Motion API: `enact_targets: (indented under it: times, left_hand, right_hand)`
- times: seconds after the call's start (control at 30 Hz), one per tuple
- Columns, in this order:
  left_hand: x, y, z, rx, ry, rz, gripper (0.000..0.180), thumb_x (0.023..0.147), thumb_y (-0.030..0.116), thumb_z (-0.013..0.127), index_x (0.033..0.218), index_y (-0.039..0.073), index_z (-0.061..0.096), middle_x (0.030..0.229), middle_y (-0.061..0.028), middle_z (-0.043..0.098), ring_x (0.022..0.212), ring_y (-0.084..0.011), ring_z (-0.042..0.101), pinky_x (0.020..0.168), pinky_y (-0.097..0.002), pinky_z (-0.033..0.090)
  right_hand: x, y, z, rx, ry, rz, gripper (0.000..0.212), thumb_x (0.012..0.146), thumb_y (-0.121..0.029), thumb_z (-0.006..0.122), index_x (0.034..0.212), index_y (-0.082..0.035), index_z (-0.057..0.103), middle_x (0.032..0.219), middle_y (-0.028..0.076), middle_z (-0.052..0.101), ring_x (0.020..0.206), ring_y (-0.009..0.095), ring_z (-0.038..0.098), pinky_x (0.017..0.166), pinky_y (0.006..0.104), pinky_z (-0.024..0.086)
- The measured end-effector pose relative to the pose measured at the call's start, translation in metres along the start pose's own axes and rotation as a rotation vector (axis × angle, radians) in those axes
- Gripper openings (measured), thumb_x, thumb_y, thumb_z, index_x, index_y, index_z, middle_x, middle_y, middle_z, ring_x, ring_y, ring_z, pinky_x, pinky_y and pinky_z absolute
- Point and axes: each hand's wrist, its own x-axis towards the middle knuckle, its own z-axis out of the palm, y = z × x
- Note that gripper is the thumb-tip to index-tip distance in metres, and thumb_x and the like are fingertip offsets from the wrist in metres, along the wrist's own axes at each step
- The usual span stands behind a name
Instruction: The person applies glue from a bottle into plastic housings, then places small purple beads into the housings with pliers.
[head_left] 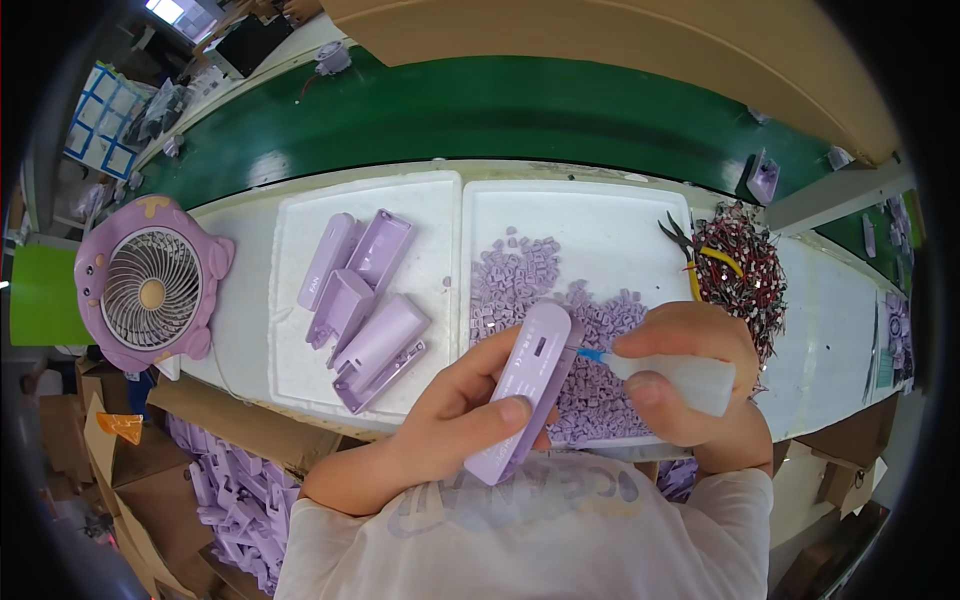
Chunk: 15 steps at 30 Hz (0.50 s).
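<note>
A long purple plastic housing [522, 395] with rounded ends and a small slot is gripped in my left hand [455, 410], tilted over the tray edge. My right hand [690, 365] is closed around a translucent white squeeze bottle [690, 382]. The bottle's blue needle tip [592, 355] points left, at the housing's right edge; whether it touches cannot be told. Beneath both hands lies a white tray [600, 215] with a heap of small purple plastic parts [515, 275]. To the left, another white tray [290, 375] holds several purple housing shells [380, 340].
A purple fan [150, 290] stands at the left. Pliers with yellow handles [700, 255] lie beside a pile of red and black wired parts [745, 275] at the right. A green conveyor belt [500, 115] runs behind the trays. Below left, a cardboard box [150, 490] holds purple shells.
</note>
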Motion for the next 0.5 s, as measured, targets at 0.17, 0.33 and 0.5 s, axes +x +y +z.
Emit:
enact_targets:
  times: [0.17, 0.33, 0.5]
  left_hand:
    - [-0.0010, -0.0001, 0.0004, 0.009, 0.002, -0.012, 0.061, 0.087, 0.018, 0.053, 0.138, 0.005, 0.022, 0.119, -0.0110, 0.045, 0.098, -0.0183, 0.052, 0.078, -0.0343, 0.051]
    - [-0.0016, -0.0007, 0.0005, -0.001, 0.000, -0.014, 0.061, 0.087, 0.018, 0.053, 0.138, 0.005, 0.022, 0.121, -0.0113, 0.045, 0.097, -0.0188, 0.053, 0.078, -0.0345, 0.051]
    - [-0.0014, -0.0026, 0.0008, -0.012, 0.001, 0.013, 0.061, 0.087, 0.017, 0.053, 0.138, 0.005, 0.023, 0.122, -0.0119, 0.044, 0.098, -0.0192, 0.053, 0.078, -0.0343, 0.051]
  right_hand:
    - [-0.0013, -0.0005, -0.0002, 0.025, -0.008, 0.030, 0.023, 0.063, -0.004, 0.072, 0.084, 0.001, 0.064, 0.071, 0.009, 0.065, 0.052, 0.016, 0.061, 0.048, 0.0235, 0.047]
    - [-0.0008, -0.0014, 0.0018, 0.024, -0.004, 0.040, 0.021, 0.064, -0.003, 0.071, 0.083, 0.001, 0.064, 0.070, 0.008, 0.065, 0.052, 0.016, 0.061, 0.048, 0.0238, 0.047]
    - [-0.0005, 0.0002, 0.0025, 0.015, -0.005, 0.022, 0.021, 0.064, -0.003, 0.071, 0.083, 0.001, 0.064, 0.069, 0.008, 0.065, 0.052, 0.016, 0.061, 0.048, 0.0239, 0.046]
